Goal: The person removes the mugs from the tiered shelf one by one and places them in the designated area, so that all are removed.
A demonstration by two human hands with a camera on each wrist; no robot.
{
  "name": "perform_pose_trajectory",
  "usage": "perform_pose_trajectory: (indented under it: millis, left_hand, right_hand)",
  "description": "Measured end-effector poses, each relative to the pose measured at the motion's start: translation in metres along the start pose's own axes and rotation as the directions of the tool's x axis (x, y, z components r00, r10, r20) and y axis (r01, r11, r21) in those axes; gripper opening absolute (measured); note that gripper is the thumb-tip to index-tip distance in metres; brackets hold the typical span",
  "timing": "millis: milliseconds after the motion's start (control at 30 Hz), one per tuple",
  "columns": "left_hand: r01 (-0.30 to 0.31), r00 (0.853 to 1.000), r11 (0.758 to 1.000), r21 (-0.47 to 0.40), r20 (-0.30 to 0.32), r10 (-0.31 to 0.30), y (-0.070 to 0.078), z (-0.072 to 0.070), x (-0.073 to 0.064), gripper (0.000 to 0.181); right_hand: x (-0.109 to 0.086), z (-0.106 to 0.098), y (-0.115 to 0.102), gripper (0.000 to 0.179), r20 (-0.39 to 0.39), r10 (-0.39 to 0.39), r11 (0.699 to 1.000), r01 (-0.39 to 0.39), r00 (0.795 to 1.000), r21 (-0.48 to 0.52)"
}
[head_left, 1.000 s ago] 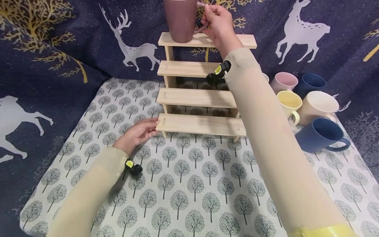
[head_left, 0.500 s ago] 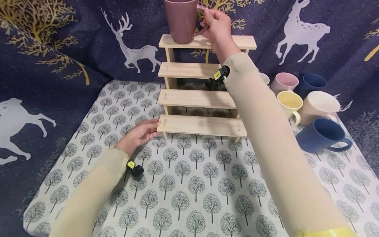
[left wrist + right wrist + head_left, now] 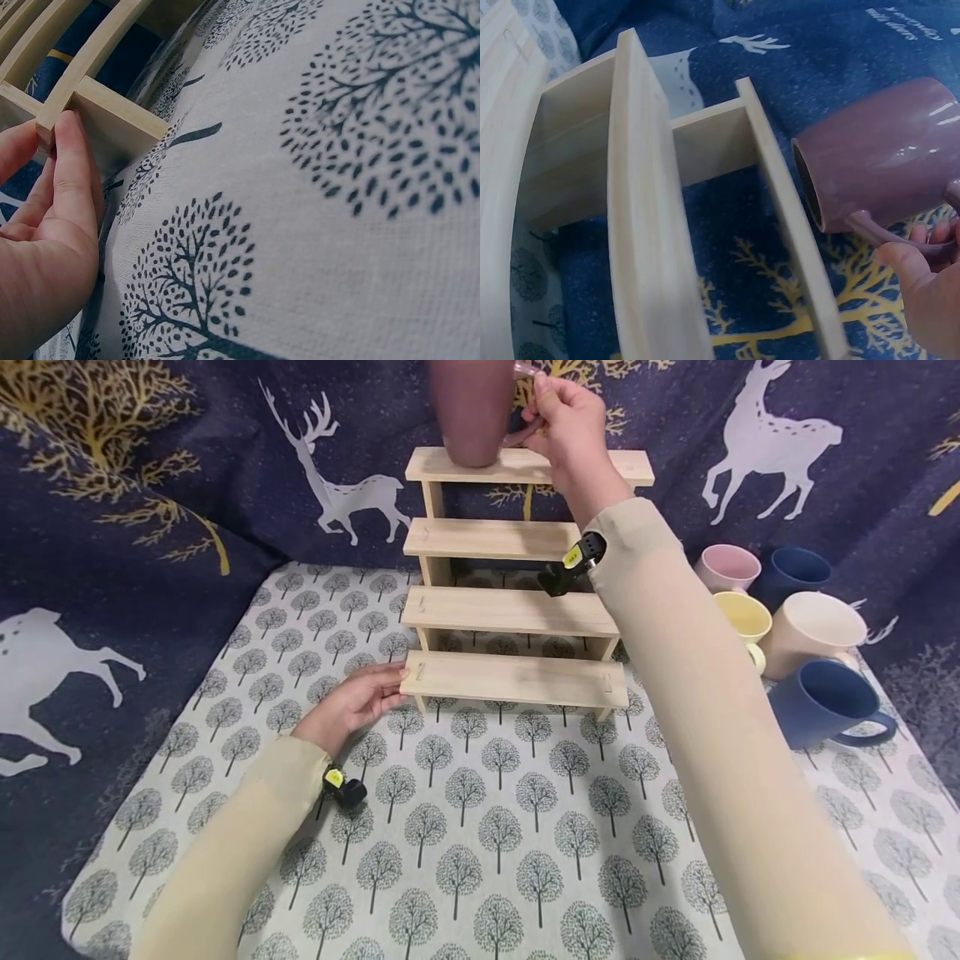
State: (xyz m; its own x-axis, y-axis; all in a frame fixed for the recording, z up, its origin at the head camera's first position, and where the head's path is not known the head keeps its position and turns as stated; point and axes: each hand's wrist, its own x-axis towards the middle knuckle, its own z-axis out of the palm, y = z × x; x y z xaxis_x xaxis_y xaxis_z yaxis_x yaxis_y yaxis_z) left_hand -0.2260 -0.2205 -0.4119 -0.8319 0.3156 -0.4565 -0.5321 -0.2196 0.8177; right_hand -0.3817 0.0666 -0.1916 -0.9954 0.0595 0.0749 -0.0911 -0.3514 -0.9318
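A plum-coloured mug [image 3: 474,412] is at the top shelf board [image 3: 427,463] of a stepped wooden stand, its upper part cut off by the head view's edge. My right hand [image 3: 576,433] grips it by the handle. In the right wrist view a narrow gap shows between the mug's base [image 3: 807,187] and the board [image 3: 787,210]. At the stand's lowest board [image 3: 517,680], my left hand [image 3: 362,700] pinches the left end. Thumb and fingers lie on either side of that board's corner [image 3: 46,124] in the left wrist view.
To the right stand several mugs: pink [image 3: 727,565], dark blue [image 3: 797,568], yellow [image 3: 742,615], cream [image 3: 816,628] and blue [image 3: 828,702]. My right forearm hides part of the stand. Tree-print cloth [image 3: 480,860] covers the table. A dark deer-print cloth [image 3: 225,452] hangs behind.
My right hand has moved the mug a little to the right and up; its rim has left the head view. My left hand keeps its hold on the lowest board.
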Motion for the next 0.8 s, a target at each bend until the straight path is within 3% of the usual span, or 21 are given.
perform_pose_trajectory:
  millis: [467, 800]
  left_hand:
    - [-0.009, 1.0, 1.0, 0.012, 0.004, 0.009, 0.002, -0.001, 0.002, 0.061]
    - [-0.008, 1.0, 1.0, 0.012, -0.008, 0.008, 0.003, -0.005, 0.005, 0.059]
  right_hand:
    - [-0.043, -0.017, -0.019, 0.023, 0.082, -0.054, 0.999, 0.054, 0.995, 0.004]
    - [-0.079, -0.033, -0.011, 0.023, 0.15, -0.117, 0.992, 0.124, 0.982, -0.033]
